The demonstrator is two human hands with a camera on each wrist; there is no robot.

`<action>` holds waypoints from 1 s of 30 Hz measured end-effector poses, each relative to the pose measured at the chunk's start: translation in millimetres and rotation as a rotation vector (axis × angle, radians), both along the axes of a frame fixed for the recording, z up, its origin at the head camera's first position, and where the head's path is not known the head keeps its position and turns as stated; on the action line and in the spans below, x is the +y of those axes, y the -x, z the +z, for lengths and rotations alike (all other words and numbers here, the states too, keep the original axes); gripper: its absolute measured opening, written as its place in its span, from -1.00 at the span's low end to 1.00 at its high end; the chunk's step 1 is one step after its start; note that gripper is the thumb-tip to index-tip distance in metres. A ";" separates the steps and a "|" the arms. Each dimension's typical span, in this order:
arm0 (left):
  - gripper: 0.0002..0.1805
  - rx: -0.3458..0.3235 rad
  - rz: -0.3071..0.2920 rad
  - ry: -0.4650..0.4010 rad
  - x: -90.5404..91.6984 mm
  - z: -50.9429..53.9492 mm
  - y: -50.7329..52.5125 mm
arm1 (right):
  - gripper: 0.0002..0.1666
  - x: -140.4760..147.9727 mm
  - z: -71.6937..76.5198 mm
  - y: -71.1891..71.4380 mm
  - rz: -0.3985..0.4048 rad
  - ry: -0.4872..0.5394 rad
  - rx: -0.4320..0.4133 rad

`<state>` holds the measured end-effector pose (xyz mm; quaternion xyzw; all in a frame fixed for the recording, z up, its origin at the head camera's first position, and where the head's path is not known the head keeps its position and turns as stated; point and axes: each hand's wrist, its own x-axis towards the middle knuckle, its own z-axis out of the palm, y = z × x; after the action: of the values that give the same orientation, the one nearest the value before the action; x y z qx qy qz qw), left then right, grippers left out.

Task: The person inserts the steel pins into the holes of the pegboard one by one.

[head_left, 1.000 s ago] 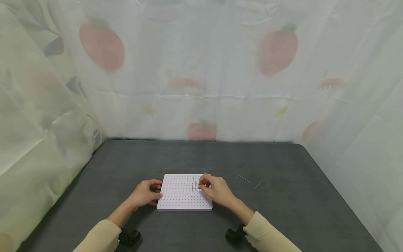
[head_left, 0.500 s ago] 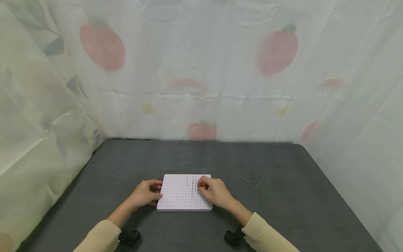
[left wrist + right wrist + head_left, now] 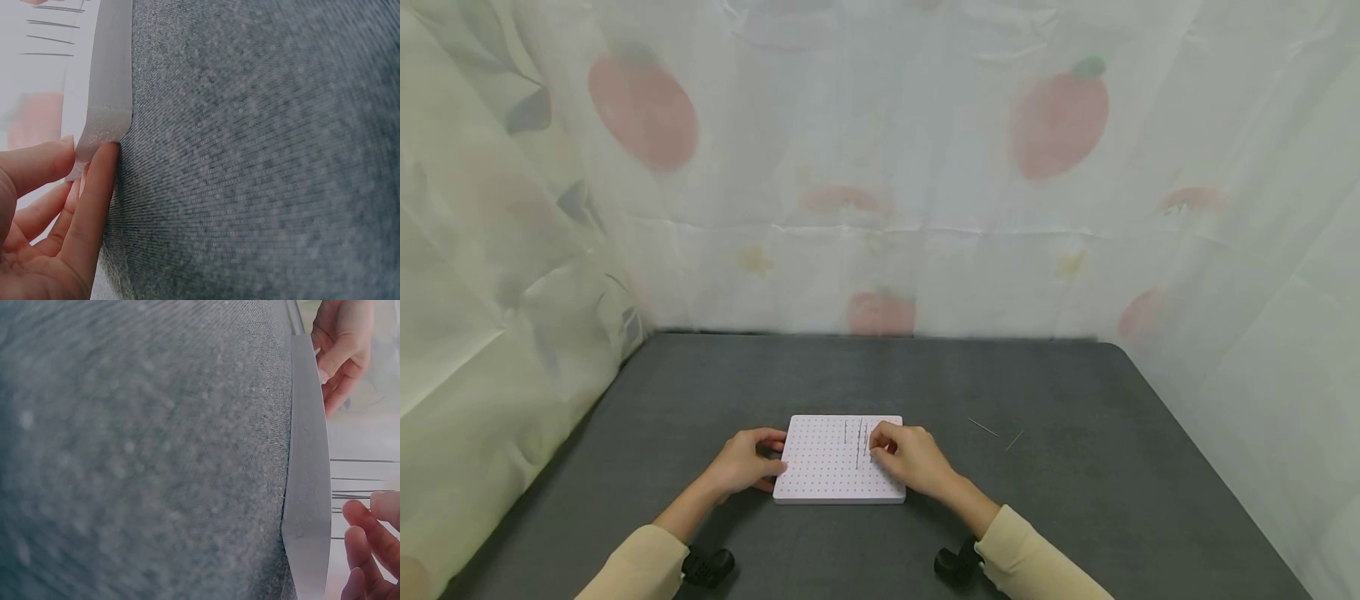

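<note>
A white board with rows of small holes lies on the table. Several thin metal needles stand upright in its right half. My left hand grips the board's left edge, thumb at the top and fingers along the side, as the left wrist view also shows. Over the right part of the board, my right hand has thumb and index finger together among the needles. In the right wrist view, these fingertips pinch what looks like one thin needle; its upper end is hidden behind them.
On the dark grey table, right of the board, lie two loose needles, apart from each other. A pale curtain with strawberry prints hangs behind the table, and another curtain hangs along the left side.
My right hand has shifted slightly left and toward me over the board, then stayed nearly still. The left hand and the board have not moved.
</note>
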<state>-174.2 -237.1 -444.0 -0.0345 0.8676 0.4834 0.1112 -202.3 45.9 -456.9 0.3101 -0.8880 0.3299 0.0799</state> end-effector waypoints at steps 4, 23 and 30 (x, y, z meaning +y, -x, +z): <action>-0.40 -0.003 0.001 0.002 0.3 0.3 0.0 | -0.91 0.3 0.9 0.1 0.000 -0.015 -0.001; -0.40 0.009 0.002 0.007 -1.3 -0.4 0.0 | -0.89 22.1 7.8 0.1 -0.036 -0.031 0.007; -0.39 0.004 0.001 0.015 -2.4 -2.1 0.8 | -0.90 37.6 12.8 3.3 -0.050 -0.016 -0.020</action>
<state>-175.0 -239.5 -446.1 -0.0346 0.8716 0.4768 0.1088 -205.5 83.5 -444.1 0.2851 -0.8988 0.3239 0.0770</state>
